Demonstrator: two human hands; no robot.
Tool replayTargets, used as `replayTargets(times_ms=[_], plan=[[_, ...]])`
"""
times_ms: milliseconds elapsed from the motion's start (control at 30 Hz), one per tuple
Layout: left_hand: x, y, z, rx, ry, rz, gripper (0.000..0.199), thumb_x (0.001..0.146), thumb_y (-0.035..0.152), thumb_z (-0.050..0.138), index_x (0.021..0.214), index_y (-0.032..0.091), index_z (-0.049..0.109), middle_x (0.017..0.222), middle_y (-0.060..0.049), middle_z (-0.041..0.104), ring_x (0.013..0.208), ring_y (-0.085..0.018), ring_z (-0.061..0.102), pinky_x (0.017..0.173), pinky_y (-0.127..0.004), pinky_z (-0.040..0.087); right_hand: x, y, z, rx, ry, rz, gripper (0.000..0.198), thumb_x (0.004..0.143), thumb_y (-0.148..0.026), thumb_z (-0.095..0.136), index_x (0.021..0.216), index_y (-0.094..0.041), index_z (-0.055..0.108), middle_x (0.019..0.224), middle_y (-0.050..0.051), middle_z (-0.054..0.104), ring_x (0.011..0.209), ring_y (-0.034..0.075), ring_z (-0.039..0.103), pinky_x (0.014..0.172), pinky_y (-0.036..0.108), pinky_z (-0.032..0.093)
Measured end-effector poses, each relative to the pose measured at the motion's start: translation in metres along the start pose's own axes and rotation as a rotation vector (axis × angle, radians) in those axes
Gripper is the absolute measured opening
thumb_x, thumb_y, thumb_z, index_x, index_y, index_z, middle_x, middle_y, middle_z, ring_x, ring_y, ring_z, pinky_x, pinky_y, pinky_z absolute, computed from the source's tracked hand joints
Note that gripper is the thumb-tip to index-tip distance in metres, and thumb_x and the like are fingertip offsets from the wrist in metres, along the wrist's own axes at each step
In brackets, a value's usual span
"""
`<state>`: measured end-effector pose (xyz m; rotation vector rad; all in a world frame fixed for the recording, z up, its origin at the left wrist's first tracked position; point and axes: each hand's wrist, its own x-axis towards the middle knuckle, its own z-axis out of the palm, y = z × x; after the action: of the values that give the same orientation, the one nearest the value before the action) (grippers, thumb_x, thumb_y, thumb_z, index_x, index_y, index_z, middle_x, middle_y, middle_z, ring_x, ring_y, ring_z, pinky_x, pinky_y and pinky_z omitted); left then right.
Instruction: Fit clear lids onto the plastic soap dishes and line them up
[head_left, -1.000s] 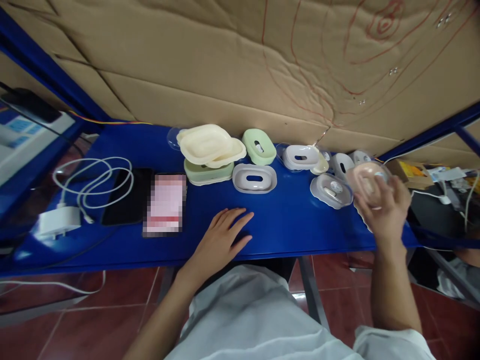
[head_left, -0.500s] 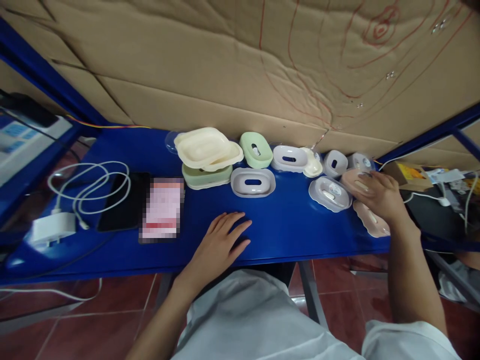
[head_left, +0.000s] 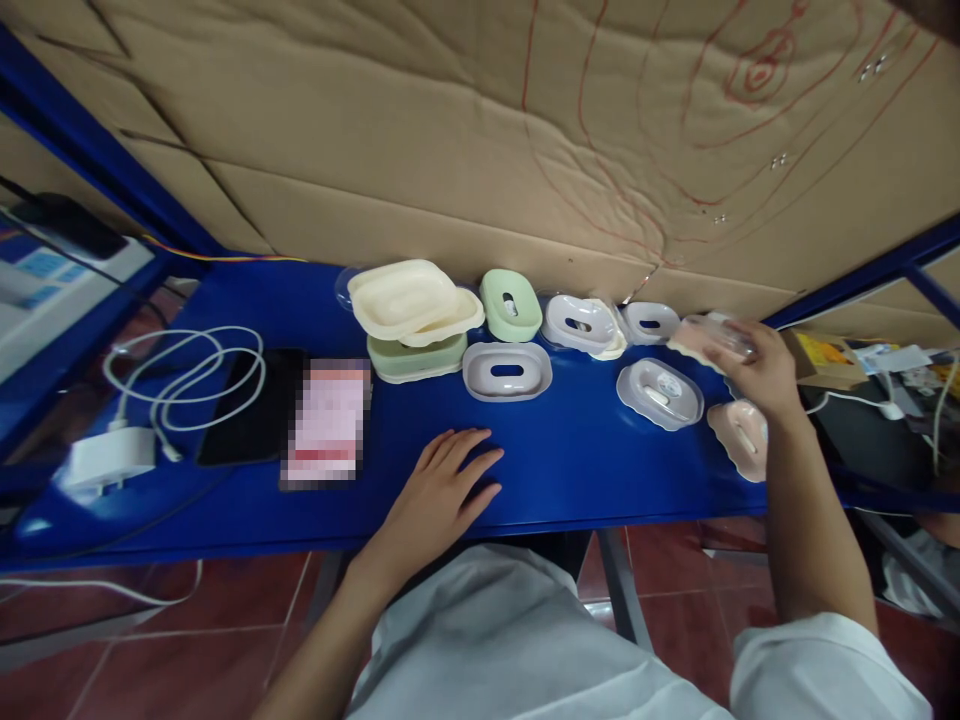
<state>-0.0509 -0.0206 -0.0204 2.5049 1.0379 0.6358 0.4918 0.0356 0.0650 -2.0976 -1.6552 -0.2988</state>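
Note:
My left hand (head_left: 452, 480) lies flat on the blue table near its front edge, fingers spread, with nothing in it. At the right, my right hand (head_left: 761, 370) is closed around a pale pink soap dish (head_left: 705, 338) with a clear plastic part, tilted above the table; the fingers partly hide it. Below that hand lies another pink soap dish (head_left: 741, 438), partly behind my forearm. A lilac soap dish (head_left: 660, 393) with a clear cover sits just left of it. Behind stands a small lilac tray (head_left: 651, 323) with an oval slot.
Cream dishes (head_left: 409, 298) are stacked on a green one (head_left: 417, 358) at mid-left. A green dish (head_left: 511, 305) and lilac dishes (head_left: 507, 398) stand nearby. A phone (head_left: 327, 425), a dark tablet-like slab (head_left: 251, 420) and a white charger (head_left: 112, 455) lie left. Cardboard (head_left: 375, 150) walls the back.
My right hand has shifted slightly left and tipped the pink soap dish up. The small lilac tray behind now lies lower and further left. My left hand has stayed in place.

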Motion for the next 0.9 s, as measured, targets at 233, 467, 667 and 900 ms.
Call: replayTargets(times_ms=[233, 467, 667, 900], plan=[[0.000, 0.000, 0.000, 0.001, 0.003, 0.006, 0.035, 0.109, 0.033, 0.061, 0.142, 0.023, 0.068, 0.153, -0.012, 0.061, 0.140, -0.032, 0.060, 0.124, -0.061, 0.047, 0.000, 0.002, 0.002, -0.194, 0.102, -0.079, 0.057, 0.091, -0.039, 0.086, 0.140, -0.013, 0.073, 0.149, 0.023, 0.063, 0.142, 0.027, 0.054, 0.121, 0.038, 0.038], [-0.001, 0.000, 0.000, 0.011, 0.002, 0.010, 0.035, 0.110, 0.033, 0.061, 0.143, 0.023, 0.067, 0.155, -0.012, 0.060, 0.141, -0.032, 0.059, 0.124, -0.062, 0.047, 0.031, 0.005, 0.036, -0.267, -0.061, -0.172, 0.066, 0.087, -0.046, 0.088, 0.134, -0.003, 0.074, 0.144, 0.030, 0.062, 0.139, 0.030, 0.050, 0.114, 0.046, 0.034], [0.000, -0.001, 0.000, -0.005, -0.002, 0.001, 0.035, 0.109, 0.032, 0.062, 0.142, 0.024, 0.068, 0.155, -0.012, 0.060, 0.142, -0.032, 0.059, 0.125, -0.061, 0.046, 0.031, 0.016, 0.047, -0.150, 0.054, -0.039, 0.089, 0.069, -0.061, 0.094, 0.132, -0.001, 0.075, 0.139, 0.031, 0.065, 0.132, 0.032, 0.060, 0.103, 0.045, 0.044], [-0.001, 0.004, -0.004, -0.090, 0.062, -0.042, 0.048, 0.109, 0.031, 0.062, 0.156, 0.029, 0.054, 0.157, -0.011, 0.059, 0.144, -0.030, 0.059, 0.124, -0.058, 0.049, -0.005, -0.046, 0.009, 0.198, 0.271, 0.023, 0.064, 0.091, -0.049, 0.082, 0.135, -0.003, 0.072, 0.126, 0.027, 0.075, 0.118, 0.029, 0.073, 0.096, 0.044, 0.056]])
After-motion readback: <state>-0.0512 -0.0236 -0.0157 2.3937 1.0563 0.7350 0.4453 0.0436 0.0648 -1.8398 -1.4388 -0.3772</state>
